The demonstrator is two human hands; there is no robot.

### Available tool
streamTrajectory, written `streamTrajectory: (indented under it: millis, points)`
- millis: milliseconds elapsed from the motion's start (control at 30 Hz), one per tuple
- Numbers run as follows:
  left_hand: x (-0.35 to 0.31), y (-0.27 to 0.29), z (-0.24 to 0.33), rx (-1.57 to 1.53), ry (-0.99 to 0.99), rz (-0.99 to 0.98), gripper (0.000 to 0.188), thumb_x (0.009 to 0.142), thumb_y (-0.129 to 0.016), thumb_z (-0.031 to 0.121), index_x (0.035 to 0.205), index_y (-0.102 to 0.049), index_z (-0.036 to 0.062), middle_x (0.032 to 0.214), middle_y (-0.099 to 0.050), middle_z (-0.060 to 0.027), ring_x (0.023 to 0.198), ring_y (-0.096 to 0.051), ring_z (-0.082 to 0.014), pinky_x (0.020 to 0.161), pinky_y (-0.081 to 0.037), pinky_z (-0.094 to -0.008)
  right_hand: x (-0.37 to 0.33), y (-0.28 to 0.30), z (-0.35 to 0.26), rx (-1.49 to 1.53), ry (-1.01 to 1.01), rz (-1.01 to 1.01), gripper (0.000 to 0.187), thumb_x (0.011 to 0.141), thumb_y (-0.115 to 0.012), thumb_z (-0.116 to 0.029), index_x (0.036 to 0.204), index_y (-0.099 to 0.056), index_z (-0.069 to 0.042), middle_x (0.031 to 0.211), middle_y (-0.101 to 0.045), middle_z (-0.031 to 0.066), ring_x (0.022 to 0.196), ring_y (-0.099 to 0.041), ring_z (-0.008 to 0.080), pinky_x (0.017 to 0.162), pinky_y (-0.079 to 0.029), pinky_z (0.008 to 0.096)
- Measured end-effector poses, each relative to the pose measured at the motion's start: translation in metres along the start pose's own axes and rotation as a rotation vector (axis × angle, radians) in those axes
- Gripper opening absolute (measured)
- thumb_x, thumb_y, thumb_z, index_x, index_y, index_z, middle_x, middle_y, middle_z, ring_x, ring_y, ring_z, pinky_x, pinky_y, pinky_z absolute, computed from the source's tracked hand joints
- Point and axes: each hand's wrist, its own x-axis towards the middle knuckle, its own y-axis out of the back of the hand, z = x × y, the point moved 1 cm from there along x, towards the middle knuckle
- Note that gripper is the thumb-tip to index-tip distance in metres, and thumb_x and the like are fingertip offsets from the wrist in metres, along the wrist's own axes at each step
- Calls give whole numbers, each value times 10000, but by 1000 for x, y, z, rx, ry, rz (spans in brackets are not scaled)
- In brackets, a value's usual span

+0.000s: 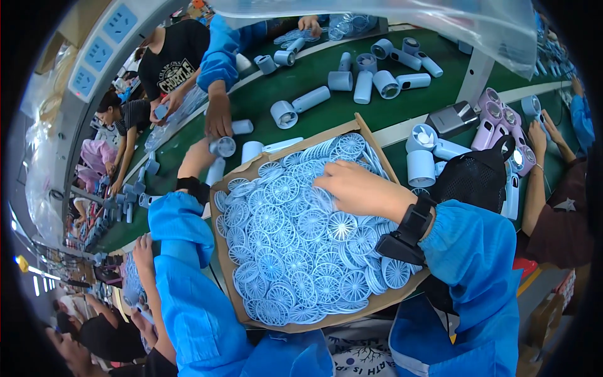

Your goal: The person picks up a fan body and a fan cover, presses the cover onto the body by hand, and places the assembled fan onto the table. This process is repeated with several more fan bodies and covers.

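Observation:
A shallow cardboard box (359, 124) in front of me is heaped with round, light-blue spoked fan grilles (270, 264). My right hand (358, 188) reaches into the heap from the right. Its fingers are curled down on a grille (323, 198), and the fingertips are partly hidden. Beyond the box's left side, my left hand (196, 158) is closed around a light-blue handheld fan (223, 146) with its round head showing. A co-worker's hand (218, 116) comes down from the far side, right beside that fan head.
Several light-blue fans (363, 85) lie on the green conveyor belt (251, 100) beyond the box. On the right are lilac fans (490, 119), a dark box-shaped device (451, 118) and a black mesh bag (471, 179). Clear plastic sheeting (402, 19) hangs above. Co-workers sit along both sides.

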Motion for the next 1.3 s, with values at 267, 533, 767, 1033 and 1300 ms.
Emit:
streamTrajectory:
  millis: [267,533,767,1033,1300]
  points:
    - [39,-4,130,-290,-185,-277,672,725,-744,353,1244,-529,-16,1132,-632,-207,1033,-613,-326,876,-487,-386,6,-1,3,285,15,112,202,769,-665,-72,971,-662,-62,899,-636,148,868,-625,345,806,-500,431]
    - [49,-10,147,1,-364,-75,720,691,-767,384,1236,-513,-11,1087,-631,-181,975,-619,-256,823,-508,-324,7,4,0,298,20,41,222,792,-651,-60,1013,-640,-69,960,-626,133,941,-604,344,821,-476,434]
    - [-38,65,155,-1028,-91,151,678,778,-716,392,1282,-438,33,1181,-559,-142,1019,-600,-280,869,-486,-413,3,14,2,369,-3,229,223,818,-637,-45,1040,-641,-64,936,-631,119,885,-627,263,782,-490,381]
    - [-109,44,153,-2529,112,-367,534,898,-640,311,1280,-386,37,1198,-523,-140,1053,-577,-269,913,-490,-505,12,25,-3,1183,-192,384,164,912,-590,-89,1043,-614,7,965,-634,60,917,-615,130,760,-512,280]
    - [-159,16,187,-1747,-268,7,929,785,-737,58,1481,-122,103,1240,-489,-134,1073,-570,-239,897,-519,-423,9,24,-8,1284,-34,512,187,924,-568,-79,1084,-571,18,1109,-620,117,999,-618,203,863,-543,362]
